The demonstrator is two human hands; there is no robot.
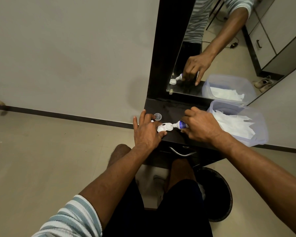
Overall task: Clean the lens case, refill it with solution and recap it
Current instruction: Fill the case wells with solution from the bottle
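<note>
Two bare hands: left hand (146,132), right hand (201,125). One white plastic lens case (164,127) with two joined wells on one dark dressing-table top (171,106). One clear round loose cap (157,116) beside it. One small white solution bottle with blue label (180,124). One translucent bluish plastic tub (256,120) holding white tissues (234,124), tissue count unclear. One black-framed wall mirror (167,48). One curved metal drawer handle (182,152). One round dark waste bin (217,194) on floor. Two pale shoes (263,82), seen in reflection only.
</note>
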